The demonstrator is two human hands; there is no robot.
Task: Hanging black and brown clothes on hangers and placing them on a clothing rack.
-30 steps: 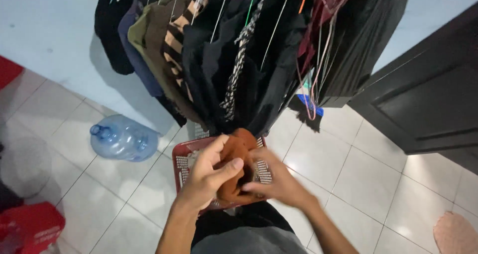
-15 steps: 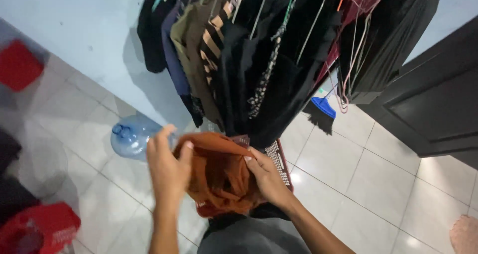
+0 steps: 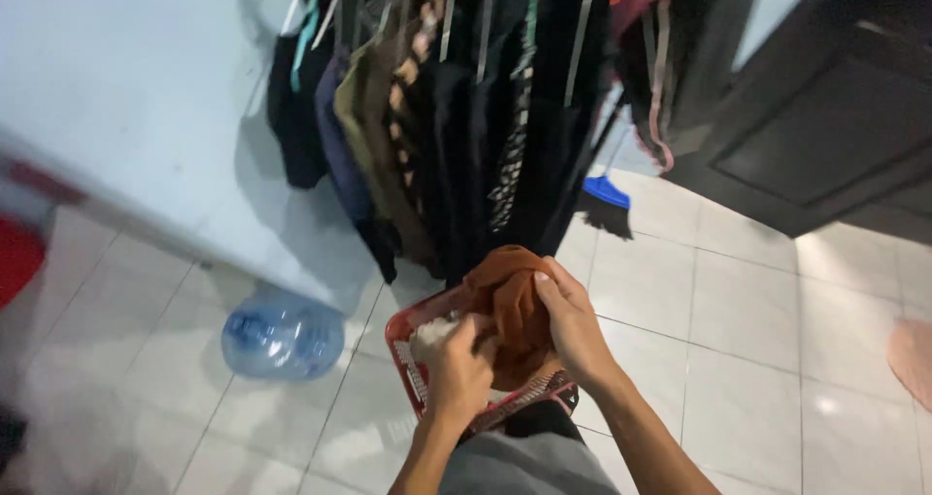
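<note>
White glossy floor tiles (image 3: 738,301), pale wall, dark door (image 3: 825,136) at right. Rack of hanging clothes (image 3: 466,116) on wire hangers, mostly black, some olive and striped. Clear blue water jug (image 3: 282,335) lies on its side on the floor. Red plastic mesh basket (image 3: 413,359) sits below the rack. Both forearms reach forward over the basket. Rust-orange cloth (image 3: 505,301), soft and bunched, is held above it. Right hand (image 3: 573,325) curls closed around the cloth's right side; left hand (image 3: 456,374) grips its lower left edge, fingers clenched.
</note>
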